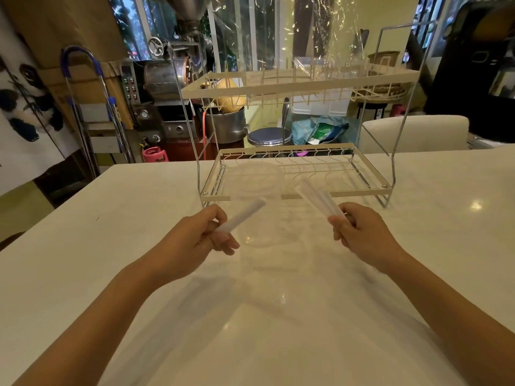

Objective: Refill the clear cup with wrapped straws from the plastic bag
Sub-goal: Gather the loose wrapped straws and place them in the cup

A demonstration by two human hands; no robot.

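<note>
My left hand grips a white wrapped straw that points up and to the right. My right hand is closed around a small bundle of wrapped straws that angles up and to the left. Between the two hands stands a very faint, blurred clear cup; its round rim shows in front of the rack's lower shelf. Crinkled clear plastic hangs above the rack's top shelf, and I cannot tell whether it is the bag.
A two-tier white wire dish rack stands on the white marble table just beyond my hands. Behind the table are a metal stool, a steel machine, a folding ladder and a white chair back.
</note>
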